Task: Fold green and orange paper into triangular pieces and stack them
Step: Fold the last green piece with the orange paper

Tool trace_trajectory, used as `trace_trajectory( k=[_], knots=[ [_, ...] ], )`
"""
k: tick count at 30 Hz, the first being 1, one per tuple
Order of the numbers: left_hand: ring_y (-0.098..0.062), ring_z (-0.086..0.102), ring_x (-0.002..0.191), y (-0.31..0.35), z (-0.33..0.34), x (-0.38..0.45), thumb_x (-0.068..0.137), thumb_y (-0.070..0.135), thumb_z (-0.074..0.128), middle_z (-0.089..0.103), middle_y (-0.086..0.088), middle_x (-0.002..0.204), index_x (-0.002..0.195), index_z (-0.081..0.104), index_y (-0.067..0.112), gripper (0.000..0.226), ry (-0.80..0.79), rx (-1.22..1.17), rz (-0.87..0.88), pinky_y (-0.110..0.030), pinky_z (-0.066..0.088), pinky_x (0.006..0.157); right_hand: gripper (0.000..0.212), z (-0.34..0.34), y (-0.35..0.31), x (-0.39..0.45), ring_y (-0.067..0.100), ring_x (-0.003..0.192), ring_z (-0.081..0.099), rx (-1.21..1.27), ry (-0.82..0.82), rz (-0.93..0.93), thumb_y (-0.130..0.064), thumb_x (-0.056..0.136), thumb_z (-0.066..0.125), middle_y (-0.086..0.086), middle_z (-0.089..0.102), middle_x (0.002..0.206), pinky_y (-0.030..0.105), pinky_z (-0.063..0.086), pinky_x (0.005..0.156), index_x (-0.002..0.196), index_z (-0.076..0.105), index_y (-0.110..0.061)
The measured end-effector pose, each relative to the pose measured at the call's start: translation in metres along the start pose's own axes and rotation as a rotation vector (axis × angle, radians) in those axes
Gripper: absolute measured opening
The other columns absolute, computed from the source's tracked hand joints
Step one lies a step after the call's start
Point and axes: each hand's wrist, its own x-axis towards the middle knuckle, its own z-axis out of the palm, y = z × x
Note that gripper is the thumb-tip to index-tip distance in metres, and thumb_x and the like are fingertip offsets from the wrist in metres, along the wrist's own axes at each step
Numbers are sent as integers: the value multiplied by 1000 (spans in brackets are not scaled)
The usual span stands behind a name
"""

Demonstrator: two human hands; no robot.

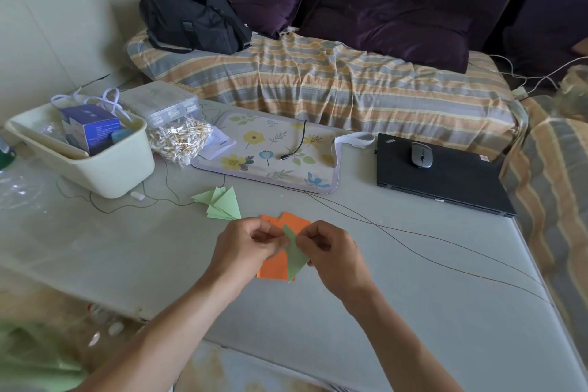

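On grey table [413,264] | green pieces [222,202] | striped sofa [334,83] behind

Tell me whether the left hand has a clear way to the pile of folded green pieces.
Probably yes: the pile of folded green pieces lies just beyond the left hand with bare table between, though that hand is pinching the green paper.
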Motion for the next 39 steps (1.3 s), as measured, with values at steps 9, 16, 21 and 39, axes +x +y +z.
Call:
trace_trajectory(
  k=[9,16,21,39],
  knots=[
    [-17,75,71,9,2,-7,84,0,78,77,-16,82,90,75,-2,8,-95,-224,-62,-16,56,62,15,0,1,0,11,64,57,19,-14,-13,-19,89,65,2,70,74,45,55,76,74,66,-22],
    [-14,67,69,7,3,-4,91,8,72,70,-8,72,82,70,-1,13,-139,-76,-13,-18,55,65,14,0,0,-1,11,66,61,42,-49,0,-21,87,67,1,73,74,47,56,75,74,67,-23],
    [-13,69,67,8,2,-5,93,14,65,75,-9,78,77,71,13,17,-127,99,59,-20,54,65,11,-1,1,-3,14,68,63,26,-65,-4,-23,86,66,2,74,76,47,56,76,75,65,-22],
    [-9,70,63,-2,3,-2,89,19,73,74,1,68,73,71,17,16,-193,357,109,-31,58,74,10,0,1,0,5,65,56,-1,19,11,-19,87,68,-3,70,75,16,43,60,78,68,-18]
  ],
)
